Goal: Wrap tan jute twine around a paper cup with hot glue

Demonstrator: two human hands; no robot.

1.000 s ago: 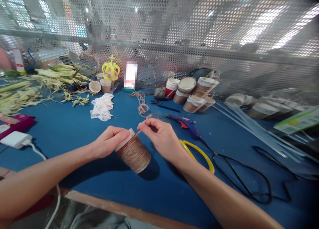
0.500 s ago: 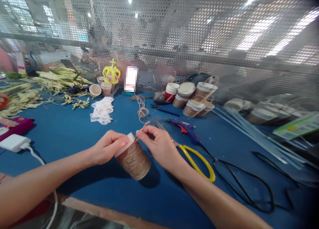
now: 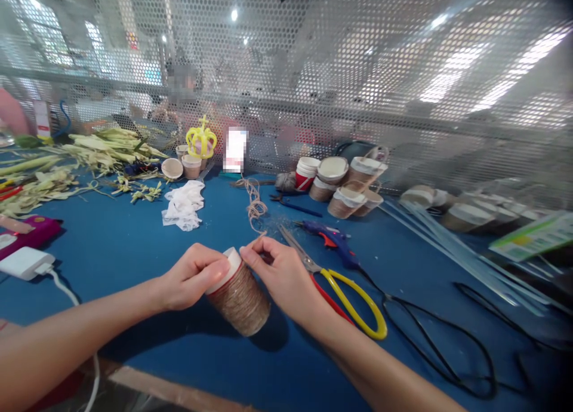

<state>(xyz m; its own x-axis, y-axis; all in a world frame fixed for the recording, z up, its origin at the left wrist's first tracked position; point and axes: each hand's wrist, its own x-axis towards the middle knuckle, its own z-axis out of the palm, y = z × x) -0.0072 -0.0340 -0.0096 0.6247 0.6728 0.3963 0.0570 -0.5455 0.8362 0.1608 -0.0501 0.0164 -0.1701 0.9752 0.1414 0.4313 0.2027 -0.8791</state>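
Left arm point(image 3: 85, 327): bare, comes in from 8 o'clock.
Left wrist point(image 3: 163, 294): nearly straight.
Left hand point(image 3: 197, 276): points to 2 o'clock, gripping, thumb on top.
Right arm point(image 3: 362, 349): bare, comes in from 5 o'clock.
Right hand point(image 3: 282, 274): points to 10 o'clock, thumb and finger pinching, knuckles bent.
Both hands: near each other but apart, right one at 3 o'clock from left.

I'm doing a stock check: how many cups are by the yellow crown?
3 clearly visible: a tipped cup at left, an upright cup to its right, a partly hidden cup behind them; the yellow crown may hide more.
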